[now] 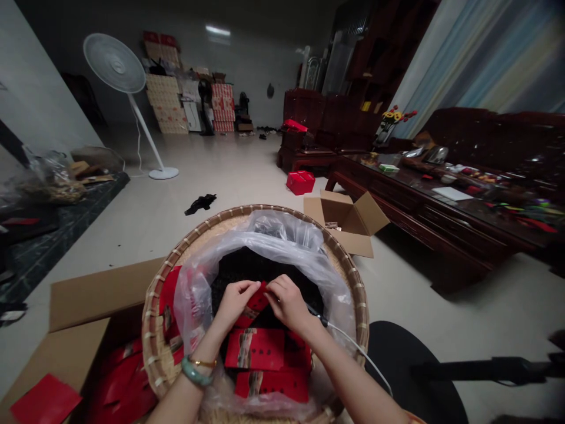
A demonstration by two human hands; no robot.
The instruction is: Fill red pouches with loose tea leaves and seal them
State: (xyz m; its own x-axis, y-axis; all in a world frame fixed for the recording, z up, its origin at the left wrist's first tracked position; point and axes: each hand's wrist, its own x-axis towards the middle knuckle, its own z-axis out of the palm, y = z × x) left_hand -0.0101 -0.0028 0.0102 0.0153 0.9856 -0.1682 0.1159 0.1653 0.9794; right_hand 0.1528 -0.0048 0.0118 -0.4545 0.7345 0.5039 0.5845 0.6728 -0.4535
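Observation:
Between my left hand (235,301) and my right hand (289,303) is a small red packet (257,301). The fingertips of both hands pinch its upper edge. Beneath the hands, a dark loose mass (241,259) fills a clear plastic bag (282,241) lining a round woven basket (152,306). Nearer to me, several red printed packets (265,348) lie flat in the bag. A white cord (353,341) with a black end runs into the basket beside my right wrist. What the black end joins is hidden.
An open cardboard box (83,294) with red packets stands left of the basket. Another open box (348,218) is beyond it, near a dark wooden table (441,218). A black round base (410,377) sits at right. A white fan (163,172) stands further back.

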